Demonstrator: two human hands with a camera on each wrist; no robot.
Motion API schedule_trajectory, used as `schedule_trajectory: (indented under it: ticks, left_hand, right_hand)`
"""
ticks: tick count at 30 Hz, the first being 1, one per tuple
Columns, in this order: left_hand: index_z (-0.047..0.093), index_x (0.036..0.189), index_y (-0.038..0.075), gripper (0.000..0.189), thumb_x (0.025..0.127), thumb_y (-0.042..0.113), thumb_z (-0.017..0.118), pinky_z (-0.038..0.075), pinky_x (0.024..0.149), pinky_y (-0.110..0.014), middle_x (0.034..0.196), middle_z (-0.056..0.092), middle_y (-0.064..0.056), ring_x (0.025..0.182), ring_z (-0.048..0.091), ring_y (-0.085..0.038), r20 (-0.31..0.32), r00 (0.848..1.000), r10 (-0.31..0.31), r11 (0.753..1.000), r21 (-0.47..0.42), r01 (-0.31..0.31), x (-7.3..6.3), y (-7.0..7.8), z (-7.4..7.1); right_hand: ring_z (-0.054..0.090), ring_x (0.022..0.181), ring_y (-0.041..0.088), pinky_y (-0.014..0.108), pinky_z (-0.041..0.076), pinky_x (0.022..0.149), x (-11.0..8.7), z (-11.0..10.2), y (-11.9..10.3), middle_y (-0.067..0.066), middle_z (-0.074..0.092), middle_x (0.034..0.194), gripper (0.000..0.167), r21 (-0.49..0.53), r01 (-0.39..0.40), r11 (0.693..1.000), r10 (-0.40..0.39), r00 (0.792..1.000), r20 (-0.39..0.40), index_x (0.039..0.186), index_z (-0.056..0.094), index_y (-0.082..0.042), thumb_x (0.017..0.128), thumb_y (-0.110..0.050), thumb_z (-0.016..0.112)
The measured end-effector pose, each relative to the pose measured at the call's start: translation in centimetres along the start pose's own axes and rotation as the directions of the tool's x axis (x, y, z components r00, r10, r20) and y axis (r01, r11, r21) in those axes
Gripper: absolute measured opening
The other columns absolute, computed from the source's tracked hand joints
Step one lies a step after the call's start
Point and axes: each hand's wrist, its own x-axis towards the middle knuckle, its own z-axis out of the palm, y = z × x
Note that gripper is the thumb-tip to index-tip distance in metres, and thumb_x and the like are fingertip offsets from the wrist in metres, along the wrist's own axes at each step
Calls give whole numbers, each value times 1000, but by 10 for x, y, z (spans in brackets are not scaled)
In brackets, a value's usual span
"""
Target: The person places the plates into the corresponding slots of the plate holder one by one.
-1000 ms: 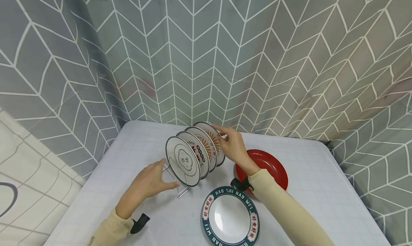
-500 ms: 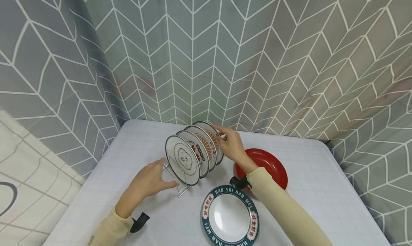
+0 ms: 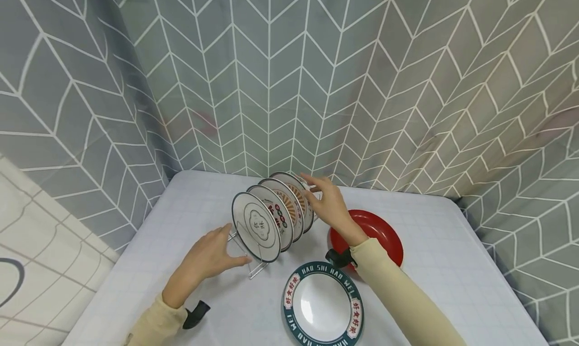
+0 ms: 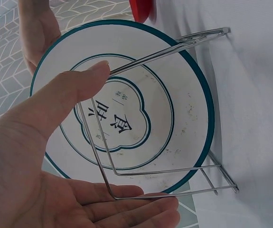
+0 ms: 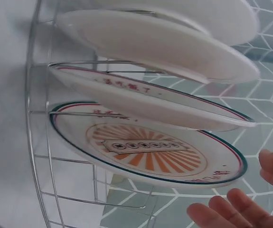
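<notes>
Several white plates stand upright in a wire plate rack [image 4: 202, 36] on the table. The nearest plate [image 3: 246, 210] has a dark blue-green rim and a framed design with characters at its middle. At the rack's near end, my left hand [image 3: 205, 255] holds the wires between thumb and outstretched fingers; the left wrist view shows the thumb tip on one wire and fingers along another. My right hand [image 3: 330, 205] is beside the rearmost plate [image 5: 145, 164], which bears an orange sunburst. In the right wrist view, thumb and fingers are spread just apart from that plate's edge.
A red plate [image 3: 384, 233] lies right of the rack, partly under my right forearm. In front lies a plate with a broad green lettered rim [image 3: 290, 313]. The white-covered table [image 3: 452, 265] ends at a patterned curtain [image 3: 289, 109] behind the rack.
The right hand's fingers have come off the rearmost plate's rim and moved slightly away. That plate stays upright in the rack. The left hand keeps its place.
</notes>
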Motion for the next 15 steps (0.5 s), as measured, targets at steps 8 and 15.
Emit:
schedule_trajectory:
  ticks: [8, 15]
  left_hand:
    - [42, 137, -18, 104, 72, 52, 81, 47, 101, -57, 134, 53, -36, 123, 53, -49, 10, 1000, -7, 1000, 2, 7, 1, 1, 1]
    - [42, 136, -18, 104, 71, 53, 81, 48, 100, -56, 132, 54, -35, 122, 54, -48, 7, 1000, 0, 1000, 10, 0, 1, 1, 1]
  right_hand:
    - [65, 109, 39, 46, 61, 79, -10, -9, 1, 19, 63, 120, 47, 22, -34, 999, 33, 999, 23, 138, 57, -13, 92, -11, 67]
    - [65, 110, 30, 47, 59, 84, -50, -20, 8, 13, 64, 123, 44, 77, -94, 993, 95, 995, -22, 137, 58, -18, 94, -15, 66]
